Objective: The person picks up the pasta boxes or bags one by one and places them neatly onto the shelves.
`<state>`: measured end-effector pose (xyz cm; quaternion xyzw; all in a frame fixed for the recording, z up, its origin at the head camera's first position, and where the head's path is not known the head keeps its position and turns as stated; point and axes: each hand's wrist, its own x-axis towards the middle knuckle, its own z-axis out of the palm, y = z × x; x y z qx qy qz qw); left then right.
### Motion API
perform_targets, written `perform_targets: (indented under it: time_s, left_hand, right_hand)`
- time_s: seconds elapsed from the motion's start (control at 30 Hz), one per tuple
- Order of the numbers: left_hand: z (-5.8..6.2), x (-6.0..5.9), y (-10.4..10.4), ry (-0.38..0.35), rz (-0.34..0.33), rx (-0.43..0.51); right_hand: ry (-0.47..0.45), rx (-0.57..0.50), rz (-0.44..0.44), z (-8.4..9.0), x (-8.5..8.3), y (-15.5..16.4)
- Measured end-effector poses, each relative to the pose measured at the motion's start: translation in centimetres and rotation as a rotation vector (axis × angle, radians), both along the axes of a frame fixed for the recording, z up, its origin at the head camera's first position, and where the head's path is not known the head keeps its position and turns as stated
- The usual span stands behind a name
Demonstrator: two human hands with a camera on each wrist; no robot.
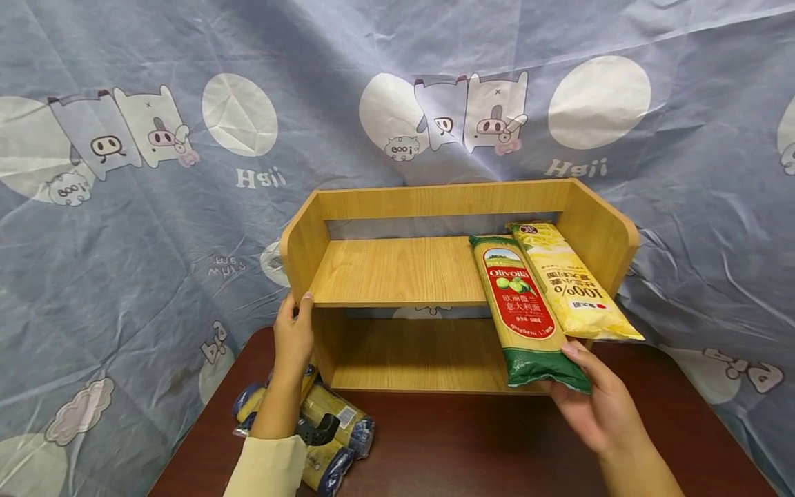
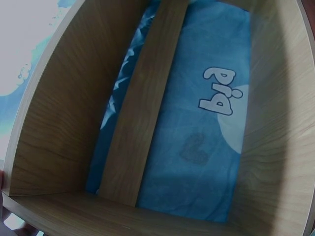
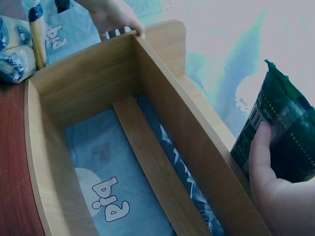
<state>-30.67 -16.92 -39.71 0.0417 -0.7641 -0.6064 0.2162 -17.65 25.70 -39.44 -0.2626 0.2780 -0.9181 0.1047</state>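
My right hand [image 1: 596,400] pinches the lower green end of a spaghetti packet [image 1: 520,304] with a red label, thumb at its edge and fingers beneath. The packet lies tilted over the right part of the upper board of a wooden shelf [image 1: 397,269], its green end jutting past the front. Just right of it, a yellow pasta packet [image 1: 565,279] leans on the same board and also overhangs the front. At the shelf's left front corner, my left hand [image 1: 295,335] grips the edge of the wood. In the right wrist view, the thumb [image 3: 261,152] presses on the green wrapper.
Several more pasta packets [image 1: 329,421] with blue ends lie on the dark red table [image 1: 435,442], left of the shelf and partly behind the left forearm. The lower compartment [image 1: 422,352] opens toward me. A patterned blue-grey cloth [image 1: 335,83] hangs behind.
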Motion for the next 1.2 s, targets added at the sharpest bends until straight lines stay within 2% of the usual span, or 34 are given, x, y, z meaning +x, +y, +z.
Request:
perform_targets:
  time_s: [0.23,0.43,0.77,1.2]
  left_hand:
    - [0.0,-0.1,-0.2,0.001,0.003,0.004]
    - [0.1,-0.1,-0.3,0.000,-0.003,0.001]
    - [0.0,-0.1,-0.3,0.001,-0.009,0.003]
    - [0.0,-0.3,-0.1,-0.001,-0.001,-0.005]
  right_hand:
    - [0.096,-0.005,0.103,-0.8,1.0,-0.4]
    - [0.144,-0.012,0.080,-0.9,1.3,-0.9]
    - [0.131,0.012,0.029,-0.5,0.9,-1.1]
    - [0.128,0.005,-0.004,0.0,-0.9,-1.4]
